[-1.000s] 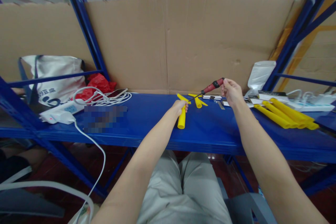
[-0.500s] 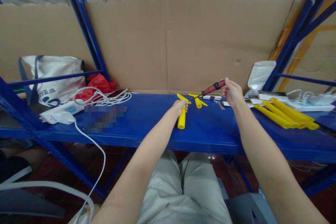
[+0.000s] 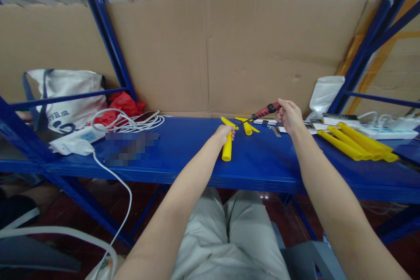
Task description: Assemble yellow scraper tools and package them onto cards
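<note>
Yellow tubular piece (image 3: 226,152), mid tabletop (image 3: 183,148), gripped by fingers of left hand (image 3: 226,133); right hand (image 3: 290,116) pinches red screwdriver (image 3: 263,111), shaft reaching left fingers. Piece seemingly unfinished; yellow tubes (image 3: 370,138) at right lie unhandled.

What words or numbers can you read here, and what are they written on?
"豆腐": on the white bag; the character before it is partly hidden, so I can't be sure of it.
A dark blue swirl sign: below those words, no readable letters.
Any marks on the screwdriver or power strip: too small or blurred.
</note>
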Motion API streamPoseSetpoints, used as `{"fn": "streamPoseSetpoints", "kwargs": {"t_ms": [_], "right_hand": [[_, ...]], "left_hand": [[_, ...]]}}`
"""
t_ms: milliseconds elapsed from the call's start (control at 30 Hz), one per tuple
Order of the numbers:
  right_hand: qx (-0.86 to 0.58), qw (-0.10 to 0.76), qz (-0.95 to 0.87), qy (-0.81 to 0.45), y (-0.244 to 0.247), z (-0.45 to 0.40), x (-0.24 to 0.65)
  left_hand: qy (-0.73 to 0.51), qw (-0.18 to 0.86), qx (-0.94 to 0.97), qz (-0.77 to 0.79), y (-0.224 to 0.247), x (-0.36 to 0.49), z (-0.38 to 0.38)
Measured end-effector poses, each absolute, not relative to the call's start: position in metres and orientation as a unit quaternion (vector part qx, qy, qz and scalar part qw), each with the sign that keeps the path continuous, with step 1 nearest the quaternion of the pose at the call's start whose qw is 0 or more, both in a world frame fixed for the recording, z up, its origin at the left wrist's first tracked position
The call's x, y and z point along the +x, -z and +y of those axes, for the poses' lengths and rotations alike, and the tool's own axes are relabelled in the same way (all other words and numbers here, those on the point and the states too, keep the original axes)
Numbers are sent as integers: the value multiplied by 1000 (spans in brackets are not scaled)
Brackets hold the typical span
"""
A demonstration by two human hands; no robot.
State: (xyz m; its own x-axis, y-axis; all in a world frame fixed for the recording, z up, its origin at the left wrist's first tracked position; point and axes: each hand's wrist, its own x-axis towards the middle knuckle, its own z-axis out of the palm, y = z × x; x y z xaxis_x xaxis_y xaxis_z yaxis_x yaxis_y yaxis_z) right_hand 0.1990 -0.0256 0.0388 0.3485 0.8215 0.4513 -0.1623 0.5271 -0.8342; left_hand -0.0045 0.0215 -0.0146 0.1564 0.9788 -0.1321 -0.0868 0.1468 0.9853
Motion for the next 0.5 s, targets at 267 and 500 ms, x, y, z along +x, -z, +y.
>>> {"fn": "streamPoseSetpoints", "kwargs": {"t_ms": [267,500], "right_hand": [[-349,721,-491,-342,-39,-27,200],[-327,711,-494,-379,-42,-31,198]], "left_hand": [[-445,594,464,484,11,-4,18],[-446,596,460,484,11,-4,18]]}}
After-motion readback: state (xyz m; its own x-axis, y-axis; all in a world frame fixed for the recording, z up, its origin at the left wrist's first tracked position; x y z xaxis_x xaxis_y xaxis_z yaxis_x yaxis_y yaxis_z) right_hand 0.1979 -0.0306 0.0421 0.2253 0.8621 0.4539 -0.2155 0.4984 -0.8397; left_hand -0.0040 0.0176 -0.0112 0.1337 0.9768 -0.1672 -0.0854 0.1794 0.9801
